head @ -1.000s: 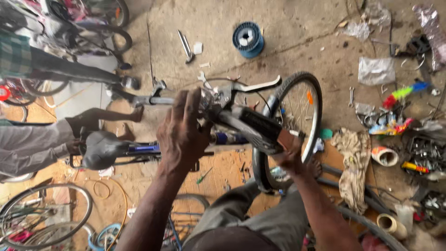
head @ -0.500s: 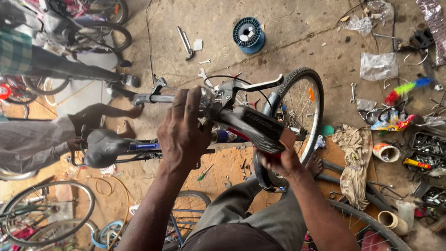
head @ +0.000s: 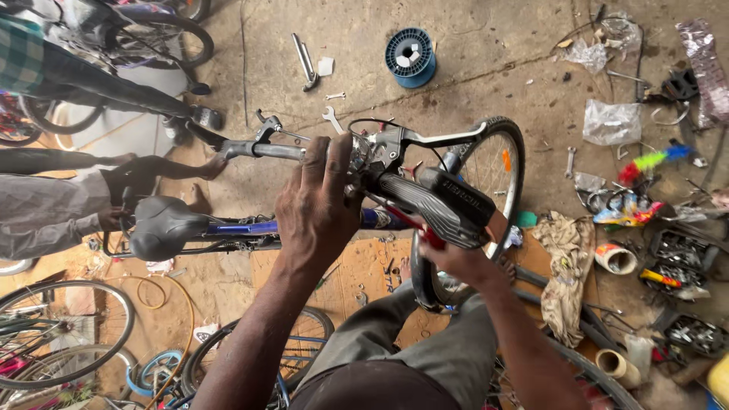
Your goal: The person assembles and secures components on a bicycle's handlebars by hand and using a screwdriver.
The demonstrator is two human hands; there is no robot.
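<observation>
While I stand over the bicycle, my left hand (head: pixel 319 205) is clamped over the middle of the handlebar (head: pixel 262 149), fingers curled round it beside the brake lever (head: pixel 440 137) and its tangle of cable. My right hand (head: pixel 456 262) sits lower, closed on the underside of the black right grip (head: pixel 437 203), which points down toward me; the thumb is hidden, so I cannot tell how tight that hold is. Just past the grip runs the front wheel (head: pixel 497 163), its tyre standing on the floor (head: pixel 493 68), with an orange reflector in the spokes. Left of my arm lies the black saddle (head: pixel 163 226), joined to the blue frame tube (head: pixel 243 227) that passes under my wrist. My grey trousers (head: pixel 410 342) fill the bottom of the view.

On the floor beyond the handlebar are a spanner (head: pixel 332 119), a longer metal tool (head: pixel 305 62) and a blue spool (head: pixel 410 55), well apart from my hands. To the right lie a dirty rag (head: pixel 566 266), a clear plastic bag (head: pixel 611 121) and a heap of small parts. Another person's legs (head: pixel 53 205) reach in from the left, near the saddle, with other bicycle wheels (head: pixel 53 334) around them.
</observation>
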